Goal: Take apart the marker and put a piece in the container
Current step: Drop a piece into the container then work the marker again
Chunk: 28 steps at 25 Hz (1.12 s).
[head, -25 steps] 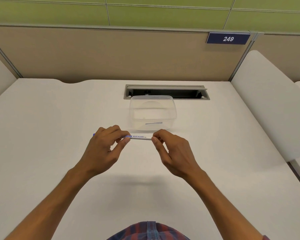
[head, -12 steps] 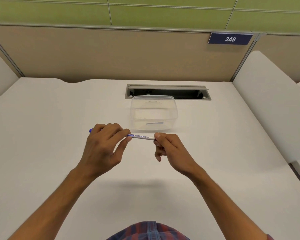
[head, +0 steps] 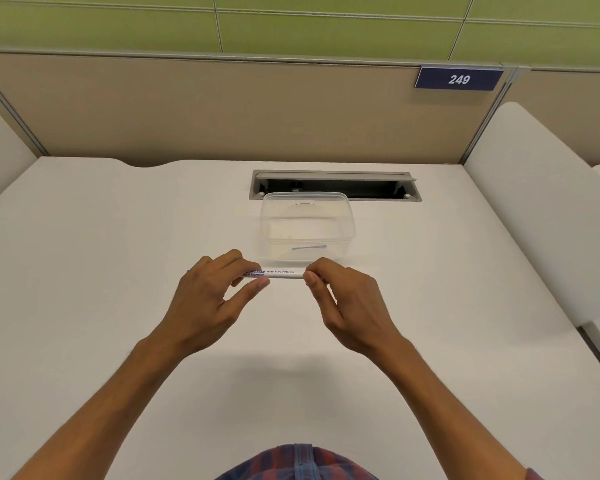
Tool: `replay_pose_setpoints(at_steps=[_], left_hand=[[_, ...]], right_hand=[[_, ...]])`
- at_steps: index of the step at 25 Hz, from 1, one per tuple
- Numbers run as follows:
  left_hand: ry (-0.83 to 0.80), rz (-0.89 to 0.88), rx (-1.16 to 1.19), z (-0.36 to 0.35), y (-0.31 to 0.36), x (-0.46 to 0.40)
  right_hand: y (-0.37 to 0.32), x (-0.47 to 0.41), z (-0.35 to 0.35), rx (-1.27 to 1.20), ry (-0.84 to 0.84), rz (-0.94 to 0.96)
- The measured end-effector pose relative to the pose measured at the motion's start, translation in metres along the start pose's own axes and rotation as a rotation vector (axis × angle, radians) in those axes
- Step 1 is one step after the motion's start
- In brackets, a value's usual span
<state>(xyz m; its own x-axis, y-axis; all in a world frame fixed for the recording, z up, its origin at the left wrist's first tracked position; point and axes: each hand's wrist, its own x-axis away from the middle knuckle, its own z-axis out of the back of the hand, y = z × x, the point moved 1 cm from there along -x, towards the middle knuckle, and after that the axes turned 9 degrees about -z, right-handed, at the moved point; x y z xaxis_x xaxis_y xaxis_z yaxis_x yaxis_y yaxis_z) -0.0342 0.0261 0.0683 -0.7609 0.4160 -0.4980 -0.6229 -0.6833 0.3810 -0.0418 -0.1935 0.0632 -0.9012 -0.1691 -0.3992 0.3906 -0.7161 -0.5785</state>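
White marker point(head: 280, 274), printed barrel, held level just above the pale surface point(head: 118, 341) and in front of the clear container point(head: 307, 230). Left hand point(head: 208, 299) curled round one end, thumb and fingers pinching the barrel; a blue tip pokes out past the knuckles on the far side. Right hand point(head: 347, 299) pinches the other end between thumb and fingertips, remaining fingers loosely folded. Marker looks to be in one piece; I judge the pull or twist is only starting. Container sits open just behind the hands, touching the edge of a cable slot point(head: 335, 185); a thin grey-blue strip shows low on its front wall, inside or outside I cannot tell. Risks: right-hand hold is a narrow fingertip pinch on smooth plastic, so a stiff joint could make it slip, or release suddenly and fling a small piece across the surface or into the slot. A jerk forward could also knock the light container.
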Motion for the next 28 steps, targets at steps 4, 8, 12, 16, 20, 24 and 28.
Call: replay_pose_setpoints(at_steps=[4, 8, 12, 16, 20, 24, 28], left_hand=[[0.060, -0.025, -0.002, 0.002, 0.001, -0.002], [0.139, -0.116, -0.065, 0.003, 0.004, -0.005], [0.232, -0.256, -0.284, 0.004, 0.008, -0.007], [0.197, -0.316, -0.406, 0.003, 0.008, -0.009], [0.130, -0.199, -0.238, 0.004, 0.006, -0.012], [0.080, -0.071, -0.065, 0.004, 0.001, -0.009], [0.089, -0.021, 0.018, 0.004, -0.001, -0.007]], right_hand=[[0.000, 0.001, 0.000, -0.081, -0.050, -0.027], [-0.008, 0.001, -0.002, -0.315, -0.142, -0.165], [-0.014, -0.003, -0.003, -0.756, -0.277, -0.451], [-0.013, -0.007, 0.004, -0.907, -0.404, -0.628], [-0.015, -0.003, 0.000, -0.554, -0.199, -0.454], [-0.011, -0.002, 0.004, 0.007, 0.017, -0.118], [-0.008, -0.003, 0.004, 0.037, 0.036, 0.002]])
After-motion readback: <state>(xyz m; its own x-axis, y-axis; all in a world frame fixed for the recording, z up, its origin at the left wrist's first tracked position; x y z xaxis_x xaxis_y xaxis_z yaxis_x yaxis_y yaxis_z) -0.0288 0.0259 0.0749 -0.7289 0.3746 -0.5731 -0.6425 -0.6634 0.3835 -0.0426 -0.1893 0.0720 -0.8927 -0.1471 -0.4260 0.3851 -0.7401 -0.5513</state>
